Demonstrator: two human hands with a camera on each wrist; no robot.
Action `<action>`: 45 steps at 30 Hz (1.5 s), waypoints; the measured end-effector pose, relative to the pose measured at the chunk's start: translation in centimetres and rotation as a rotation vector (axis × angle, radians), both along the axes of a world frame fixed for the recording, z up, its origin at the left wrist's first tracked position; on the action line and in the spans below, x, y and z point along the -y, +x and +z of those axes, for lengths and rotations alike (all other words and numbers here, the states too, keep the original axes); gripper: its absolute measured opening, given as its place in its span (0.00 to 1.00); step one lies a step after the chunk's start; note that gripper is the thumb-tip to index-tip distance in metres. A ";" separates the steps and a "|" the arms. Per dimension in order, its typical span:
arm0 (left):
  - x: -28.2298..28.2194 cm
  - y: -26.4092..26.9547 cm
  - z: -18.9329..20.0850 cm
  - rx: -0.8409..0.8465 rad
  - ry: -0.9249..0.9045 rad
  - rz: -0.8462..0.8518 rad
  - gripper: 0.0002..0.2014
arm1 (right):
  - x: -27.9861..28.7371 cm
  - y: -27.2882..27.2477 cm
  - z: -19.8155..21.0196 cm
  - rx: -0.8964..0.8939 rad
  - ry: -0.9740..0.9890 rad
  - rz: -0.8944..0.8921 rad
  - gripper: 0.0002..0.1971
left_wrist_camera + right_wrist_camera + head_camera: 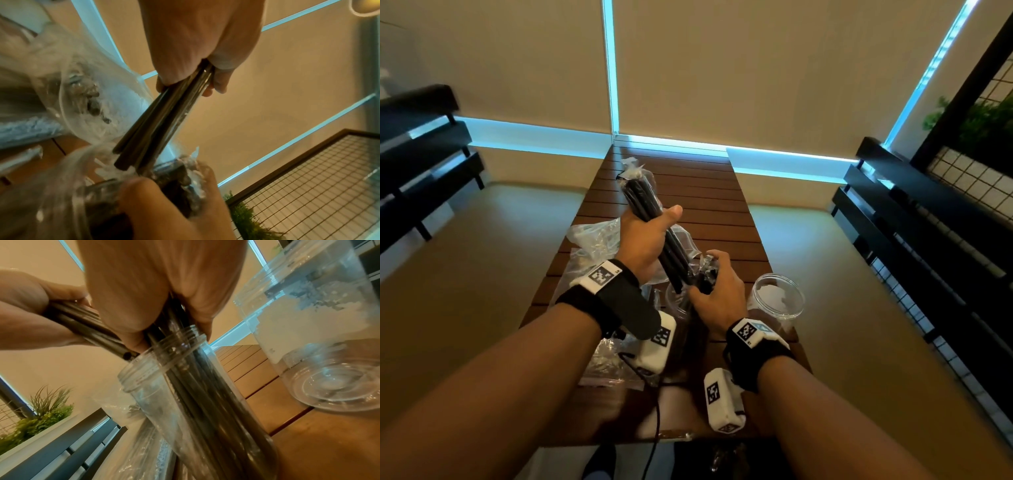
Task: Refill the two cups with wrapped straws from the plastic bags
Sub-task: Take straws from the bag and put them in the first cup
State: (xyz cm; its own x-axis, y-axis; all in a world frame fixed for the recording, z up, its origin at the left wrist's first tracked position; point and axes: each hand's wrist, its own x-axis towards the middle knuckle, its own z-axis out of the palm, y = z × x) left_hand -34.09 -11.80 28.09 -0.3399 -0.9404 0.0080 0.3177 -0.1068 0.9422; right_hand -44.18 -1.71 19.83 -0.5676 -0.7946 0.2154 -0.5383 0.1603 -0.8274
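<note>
My left hand (650, 236) grips a bundle of black wrapped straws (643, 202) that slants down to the right. Its lower end hangs just over the mouth of a clear cup (678, 305) near the table's front. This cup holds several black straws (197, 394). My right hand (717, 287) grips the tops of those straws at the rim. In the right wrist view the cup (144, 386) stands upright with the left-hand bundle (86, 326) at its edge. The second clear cup (779, 298) stands to the right and looks empty.
Crumpled clear plastic bags (594, 240) lie on the left of the slatted wooden table (688, 192), with another bag (606, 359) near the front left edge. Black benches flank the table. A wire grid panel with a plant (976, 120) stands at the far right.
</note>
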 end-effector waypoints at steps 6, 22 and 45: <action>0.4 0.0 0.1 0.136 -0.191 -0.012 0.10 | 0.2 -0.1 -0.3 -0.039 -0.014 0.019 0.31; 0.2 -2.5 -0.1 0.225 -0.377 -0.020 0.11 | 0.8 -0.9 -0.9 -0.011 -0.035 0.053 0.28; 0.0 1.4 -2.5 0.528 -0.720 -0.114 0.49 | 1.4 -1.2 -0.9 -0.016 0.045 0.161 0.36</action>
